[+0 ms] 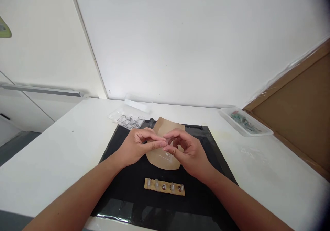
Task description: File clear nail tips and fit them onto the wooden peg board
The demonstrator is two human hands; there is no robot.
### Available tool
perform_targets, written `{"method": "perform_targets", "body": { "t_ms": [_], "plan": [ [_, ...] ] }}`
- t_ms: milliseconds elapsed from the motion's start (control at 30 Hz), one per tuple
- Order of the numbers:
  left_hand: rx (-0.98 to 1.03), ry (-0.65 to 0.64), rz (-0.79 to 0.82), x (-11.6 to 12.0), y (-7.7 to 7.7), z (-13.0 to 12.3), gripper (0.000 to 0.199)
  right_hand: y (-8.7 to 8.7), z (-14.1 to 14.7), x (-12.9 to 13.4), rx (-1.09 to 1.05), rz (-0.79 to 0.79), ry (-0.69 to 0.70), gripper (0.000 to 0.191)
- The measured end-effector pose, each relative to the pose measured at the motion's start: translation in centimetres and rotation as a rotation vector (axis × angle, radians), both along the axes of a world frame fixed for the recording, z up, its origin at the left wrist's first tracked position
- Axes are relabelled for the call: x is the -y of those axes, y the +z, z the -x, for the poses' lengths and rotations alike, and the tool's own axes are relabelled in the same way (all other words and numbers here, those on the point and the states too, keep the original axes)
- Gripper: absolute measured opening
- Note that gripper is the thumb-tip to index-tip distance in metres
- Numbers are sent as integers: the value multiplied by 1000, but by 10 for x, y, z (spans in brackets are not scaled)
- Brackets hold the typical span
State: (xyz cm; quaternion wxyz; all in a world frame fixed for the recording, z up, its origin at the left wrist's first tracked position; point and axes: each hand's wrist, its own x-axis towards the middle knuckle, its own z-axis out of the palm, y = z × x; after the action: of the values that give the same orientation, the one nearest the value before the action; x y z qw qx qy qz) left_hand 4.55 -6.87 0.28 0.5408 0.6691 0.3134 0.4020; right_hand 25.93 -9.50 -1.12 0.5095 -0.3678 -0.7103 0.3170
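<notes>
My left hand and my right hand meet above a sheet of brown paper, fingertips almost touching. Both are closed in a pinch around something small and seemingly clear, too hidden by the fingers to name. Below them on the paper lies a small transparent piece. Nearer to me, a narrow yellowish strip holds several small clear pieces in a row, some over dark round spots.
A black mat with a glossy front edge covers the white table. At the back left sits a clear compartment box. A white tray of greenish packets stands at right, beside a brown board.
</notes>
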Motion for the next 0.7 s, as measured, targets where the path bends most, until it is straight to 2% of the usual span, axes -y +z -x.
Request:
{"method": "perform_targets", "body": {
  "t_ms": [167,267,333,433,467,533,600,700],
  "plan": [
    [25,-26,116,4,4,0,23,5,1,5,114,-217,-18,9],
    [-38,23,53,5,5,1,25,6,0,7,96,-255,-35,4],
    [-187,119,-112,2,3,4,25,6,-2,6,75,-250,-63,5],
    [-494,314,-482,-8,-2,13,24,3,-8,3,55,-214,-139,7],
    [-559,351,-582,-12,-4,16,21,3,-10,1,58,-202,-160,6],
    [-611,346,-665,-16,-4,20,14,2,-13,-1,79,-202,-181,5],
    [-558,294,-633,-14,-1,20,15,3,-15,-2,108,-246,-168,6],
    [-382,148,-434,-4,7,14,19,6,-14,1,173,-356,-131,13]
  ]
}}
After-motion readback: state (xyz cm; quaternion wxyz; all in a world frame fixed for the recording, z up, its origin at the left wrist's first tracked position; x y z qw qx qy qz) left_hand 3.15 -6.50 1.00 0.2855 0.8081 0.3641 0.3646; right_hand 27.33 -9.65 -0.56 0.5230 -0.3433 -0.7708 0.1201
